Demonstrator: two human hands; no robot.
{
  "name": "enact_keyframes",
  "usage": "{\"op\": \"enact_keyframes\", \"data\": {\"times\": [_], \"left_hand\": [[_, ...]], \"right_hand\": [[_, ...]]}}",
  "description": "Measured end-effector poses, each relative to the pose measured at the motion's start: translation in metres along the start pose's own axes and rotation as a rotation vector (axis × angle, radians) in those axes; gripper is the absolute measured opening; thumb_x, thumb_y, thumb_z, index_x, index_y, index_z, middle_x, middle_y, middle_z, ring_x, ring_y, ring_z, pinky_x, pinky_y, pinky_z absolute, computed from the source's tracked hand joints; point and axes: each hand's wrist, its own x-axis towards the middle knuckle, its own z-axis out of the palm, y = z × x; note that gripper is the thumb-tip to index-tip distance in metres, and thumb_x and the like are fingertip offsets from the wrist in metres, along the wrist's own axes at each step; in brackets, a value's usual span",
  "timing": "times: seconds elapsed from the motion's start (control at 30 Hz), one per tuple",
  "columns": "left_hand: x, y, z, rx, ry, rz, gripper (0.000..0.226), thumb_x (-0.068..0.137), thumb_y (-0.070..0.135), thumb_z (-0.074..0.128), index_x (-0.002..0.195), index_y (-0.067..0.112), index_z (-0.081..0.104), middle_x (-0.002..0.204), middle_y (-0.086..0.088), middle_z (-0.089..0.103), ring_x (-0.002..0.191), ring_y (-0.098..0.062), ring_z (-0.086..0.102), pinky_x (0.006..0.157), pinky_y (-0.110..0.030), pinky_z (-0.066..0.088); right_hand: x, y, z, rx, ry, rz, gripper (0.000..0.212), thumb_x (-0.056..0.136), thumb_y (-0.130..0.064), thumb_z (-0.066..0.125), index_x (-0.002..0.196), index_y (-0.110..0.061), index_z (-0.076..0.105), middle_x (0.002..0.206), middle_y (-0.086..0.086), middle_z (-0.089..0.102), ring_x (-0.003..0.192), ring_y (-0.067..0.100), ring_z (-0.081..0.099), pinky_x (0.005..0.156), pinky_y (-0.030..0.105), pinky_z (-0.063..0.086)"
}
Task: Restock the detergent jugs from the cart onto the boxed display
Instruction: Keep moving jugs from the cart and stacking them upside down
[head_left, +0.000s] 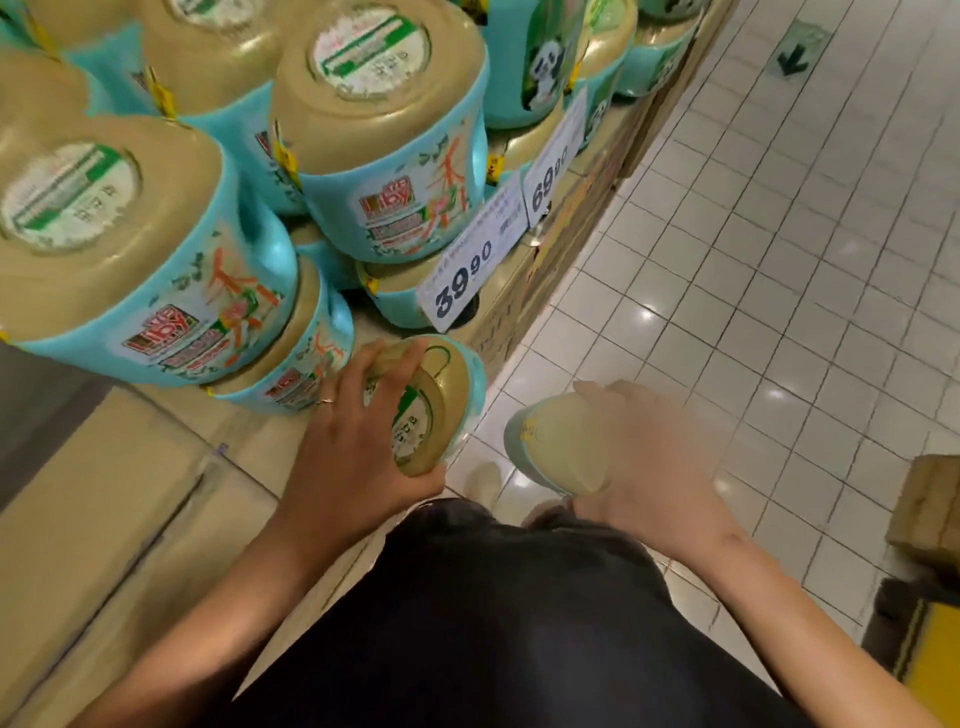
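Turquoise detergent jugs with tan tops are stacked on the boxed display (119, 499) at the upper left. My left hand (353, 436) grips the tan top of one jug (441, 400) at the display's front corner, beside the stacked jugs (291, 364). My right hand (654, 462), blurred, holds a second jug (556, 447) by its top over the tiled floor, just to the right of the display's edge. A ring shows on my left hand.
Two white price signs, 39.90 (467, 270) and 69.90 (553, 166), stand at the display's edge. White tiled floor spreads to the right. A cardboard box (930, 504) and a yellow-and-black cart part (924, 644) sit at the right edge. My dark clothing fills the bottom middle.
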Motion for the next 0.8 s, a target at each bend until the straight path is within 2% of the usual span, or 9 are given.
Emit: {"op": "enact_keyframes", "data": {"times": [0.13, 0.23, 0.3, 0.4, 0.5, 0.8], "left_hand": [[0.008, -0.012, -0.011, 0.049, -0.008, -0.130, 0.119, 0.057, 0.070, 0.068, 0.162, 0.037, 0.024, 0.159, -0.012, 0.033, 0.142, -0.041, 0.041, 0.109, -0.058, 0.046], [0.004, -0.018, -0.015, 0.090, -0.024, -0.233, 0.121, 0.056, 0.072, 0.069, 0.162, 0.047, 0.017, 0.162, -0.004, 0.027, 0.144, -0.036, 0.039, 0.109, -0.054, 0.048], [0.003, -0.021, -0.017, 0.086, -0.031, -0.265, 0.121, 0.056, 0.071, 0.072, 0.162, 0.045, 0.019, 0.163, -0.002, 0.025, 0.144, -0.033, 0.038, 0.105, -0.052, 0.049], [0.001, -0.023, -0.019, 0.086, -0.014, -0.249, 0.118, 0.059, 0.064, 0.073, 0.164, 0.036, 0.025, 0.163, -0.004, 0.027, 0.143, -0.032, 0.031, 0.111, -0.055, 0.042], [0.003, -0.024, -0.016, 0.144, 0.018, -0.228, 0.113, 0.064, 0.066, 0.066, 0.164, 0.031, 0.027, 0.165, -0.005, 0.027, 0.146, -0.031, 0.028, 0.111, -0.059, 0.035], [0.022, -0.032, -0.009, 0.275, 0.047, -0.183, 0.109, 0.072, 0.074, 0.057, 0.166, 0.033, 0.022, 0.173, 0.000, 0.021, 0.155, -0.029, 0.028, 0.112, -0.047, 0.021]], "right_hand": [[0.041, -0.005, -0.021, -0.032, -0.077, -0.170, 0.120, 0.058, -0.066, 0.082, 0.160, -0.036, 0.027, 0.148, 0.005, 0.040, 0.137, 0.029, 0.038, 0.112, 0.053, 0.037], [0.065, -0.007, -0.030, -0.047, -0.141, -0.297, 0.119, 0.059, -0.067, 0.082, 0.160, -0.037, 0.026, 0.149, 0.004, 0.039, 0.140, 0.027, 0.035, 0.114, 0.050, 0.034], [0.079, -0.007, -0.034, -0.052, -0.174, -0.373, 0.119, 0.059, -0.068, 0.082, 0.161, -0.037, 0.028, 0.151, 0.003, 0.038, 0.142, 0.026, 0.033, 0.115, 0.048, 0.032], [0.096, -0.007, -0.039, -0.108, -0.227, -0.492, 0.120, 0.058, -0.069, 0.080, 0.161, -0.039, 0.025, 0.152, 0.004, 0.036, 0.143, 0.026, 0.032, 0.116, 0.049, 0.031], [0.108, -0.011, -0.043, -0.181, -0.277, -0.589, 0.123, 0.058, -0.067, 0.081, 0.161, -0.040, 0.021, 0.154, 0.004, 0.033, 0.144, 0.027, 0.030, 0.115, 0.050, 0.032], [0.112, -0.029, -0.043, -0.275, -0.311, -0.795, 0.120, 0.060, -0.067, 0.080, 0.162, -0.039, 0.022, 0.150, 0.003, 0.037, 0.142, 0.030, 0.032, 0.116, 0.051, 0.031]]}}
